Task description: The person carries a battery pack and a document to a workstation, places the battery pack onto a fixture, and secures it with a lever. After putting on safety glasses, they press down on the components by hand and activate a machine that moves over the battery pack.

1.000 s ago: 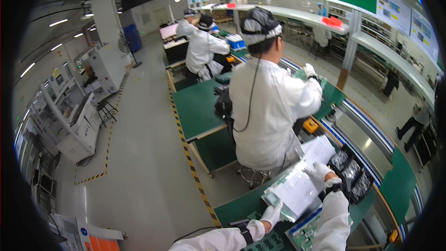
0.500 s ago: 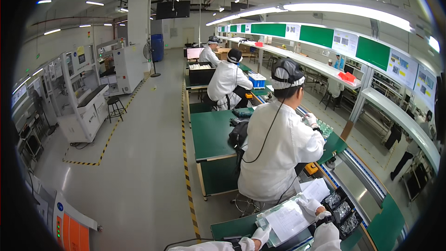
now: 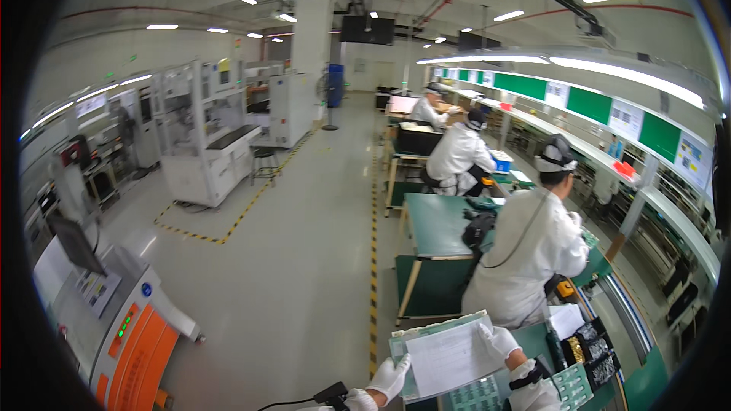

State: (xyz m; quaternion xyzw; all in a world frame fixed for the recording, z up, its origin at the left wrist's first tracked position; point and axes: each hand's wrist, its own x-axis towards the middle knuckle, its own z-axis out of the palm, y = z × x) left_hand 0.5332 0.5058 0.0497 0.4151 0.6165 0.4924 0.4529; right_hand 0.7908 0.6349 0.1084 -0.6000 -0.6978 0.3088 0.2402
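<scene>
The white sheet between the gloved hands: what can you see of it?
The white sheet looks like paper: flat, roughly rectangular, with faint lines too blurred to read. It lies on a larger pale green panel, visible along its top and left; whether loose or inside a clear sleeve, I cannot tell. It is held at a tilt above green boards. The left hand grips the panel beside its left edge; the right hand is at its upper right corner.
</scene>
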